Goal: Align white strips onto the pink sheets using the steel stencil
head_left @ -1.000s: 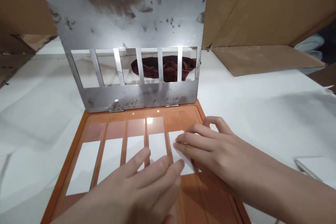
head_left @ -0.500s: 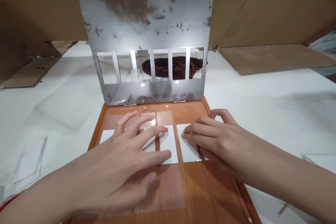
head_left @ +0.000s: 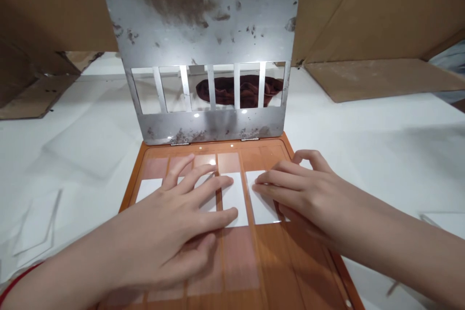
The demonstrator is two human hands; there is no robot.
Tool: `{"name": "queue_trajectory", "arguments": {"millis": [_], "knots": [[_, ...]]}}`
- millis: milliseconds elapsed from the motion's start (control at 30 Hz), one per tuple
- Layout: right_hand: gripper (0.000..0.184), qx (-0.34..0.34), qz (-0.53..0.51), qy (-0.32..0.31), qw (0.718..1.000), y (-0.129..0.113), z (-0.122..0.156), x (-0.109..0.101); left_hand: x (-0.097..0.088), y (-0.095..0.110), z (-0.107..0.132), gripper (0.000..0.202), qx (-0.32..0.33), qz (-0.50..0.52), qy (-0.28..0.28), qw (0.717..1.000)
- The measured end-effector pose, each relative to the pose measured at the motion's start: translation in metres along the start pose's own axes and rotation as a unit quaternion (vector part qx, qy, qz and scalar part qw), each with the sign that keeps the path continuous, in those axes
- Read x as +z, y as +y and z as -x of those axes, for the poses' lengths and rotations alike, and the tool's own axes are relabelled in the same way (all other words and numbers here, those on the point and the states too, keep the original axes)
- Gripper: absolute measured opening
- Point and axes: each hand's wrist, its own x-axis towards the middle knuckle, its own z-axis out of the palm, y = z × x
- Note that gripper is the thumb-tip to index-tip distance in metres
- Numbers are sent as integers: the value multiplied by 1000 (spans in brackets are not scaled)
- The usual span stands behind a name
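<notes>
Left hand [head_left: 172, 223]: palm down over the middle of the orange board [head_left: 279, 261], fingers spread and gripping nothing.
Fourth card [head_left: 237, 198]: white, under the left index and middle fingertips; the left thumb lies towards the board's near edge from it.
Left ring and little fingers: their tips reach past the cards' far ends, over the pink strips [head_left: 228, 162].
Leftmost card [head_left: 148, 188]: near the board's left edge, partly covered by the left hand.
Right hand [head_left: 308, 191]: over the board's right edge, fingers bent and close together; thumb mostly hidden, so whether it grips cannot be told.
Fifth card [head_left: 264, 208]: right of the fourth; the right fingertips sit on its far half, its near end uncovered.
Slotted metal plate [head_left: 214, 48]: raised, hinged along the board's far edge.
</notes>
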Motion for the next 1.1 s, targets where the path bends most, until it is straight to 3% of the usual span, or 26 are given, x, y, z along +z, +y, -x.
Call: {"name": "queue_trajectory", "arguments": {"millis": [133,233,333,400,600,900,1000,1100], "knots": [[12,15,11,6,1000,-18,-2,3,1,1,4,33,0,2,-14,1000],[45,5,-16,13,1000,-35,-3,14,3,0,6,34,9,-5,-11,1000],[49,-1,-20,4,1000,-43,-3,26,7,-1,9,41,18,-8,-10,1000],[41,3,-26,-9,1000,-42,-3,30,9,-1,10,42,10,6,-17,1000],[31,22,-54,-22,998,-29,-14,23,6,8,12,18,-41,75,-47,995],[32,73,-65,-46,994,-10,-36,14,6,9,16,22,2,58,-62,996],[34,106,-122,-47,986,-8,-38,10,6,8,15,24,-4,66,-50,997],[45,142,-229,-78,960,-9,-36,3,8,5,15,28,-9,76,-45,996]]}}
